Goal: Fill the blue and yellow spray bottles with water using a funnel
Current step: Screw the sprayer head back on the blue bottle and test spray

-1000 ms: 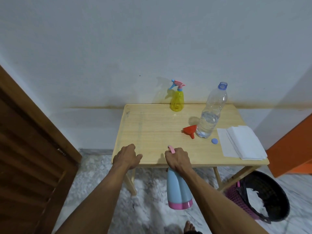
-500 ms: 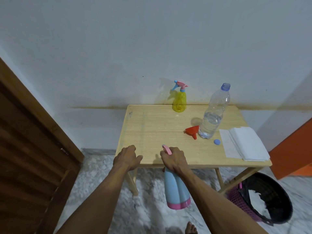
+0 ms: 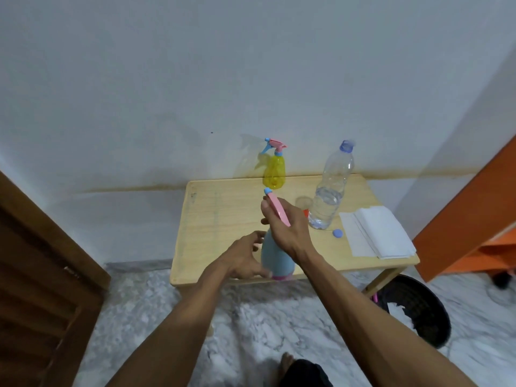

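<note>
Head view only: your right hand (image 3: 287, 227) is closed around the neck and pink trigger head of the blue spray bottle (image 3: 275, 256), holding it upright over the near edge of the wooden table (image 3: 223, 219); can't tell if its pink base touches the surface. Your left hand (image 3: 244, 259) is at the bottle's lower left side, fingers spread and curved toward the body, thumb near the base; contact is unclear, so not a confirmed grip. The yellow spray bottle (image 3: 275, 174) stands upright at the far edge by the wall, trigger head on. The clear water bottle (image 3: 332, 191) stands to its right, uncapped, partly filled. Its blue cap (image 3: 337, 233) lies on the table just beside the bottle's base. The red funnel (image 3: 306, 212) is mostly hidden behind your right hand, only a sliver showing next to the water bottle. A stack of white tissues (image 3: 377, 233) sits on the table's right side. A black basket (image 3: 416, 308) is on the floor at the table's right corner.
</note>
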